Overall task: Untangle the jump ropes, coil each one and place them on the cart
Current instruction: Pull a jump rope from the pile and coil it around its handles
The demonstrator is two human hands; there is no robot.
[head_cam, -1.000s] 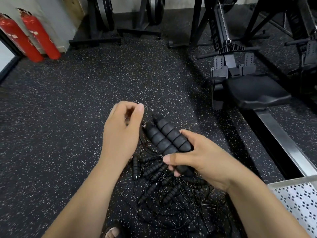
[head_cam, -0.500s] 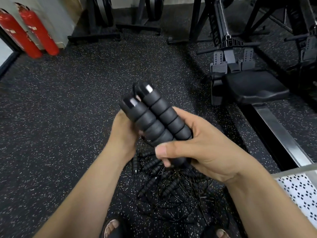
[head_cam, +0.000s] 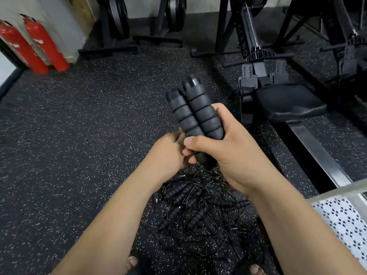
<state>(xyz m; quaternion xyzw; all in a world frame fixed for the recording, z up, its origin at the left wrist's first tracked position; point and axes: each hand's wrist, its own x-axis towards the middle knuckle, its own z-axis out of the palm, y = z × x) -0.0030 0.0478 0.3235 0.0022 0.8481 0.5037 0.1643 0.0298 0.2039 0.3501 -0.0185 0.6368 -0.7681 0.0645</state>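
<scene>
rope pile (head_cam: 198,211) on floor (head_cam: 79,155) under handles (head_cam: 195,114); cart (head_cam: 341,219) right

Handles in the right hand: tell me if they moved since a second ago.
Yes. The handles rose in frame, their tops now level with the rower seat.

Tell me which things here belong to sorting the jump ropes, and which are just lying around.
Job: two black ribbed foam handles gripped in the right hand; tangled pile of black jump ropes; white perforated cart.
Lying about: two red fire extinguishers; black rowing machine seat; black weight plate racks.
</scene>
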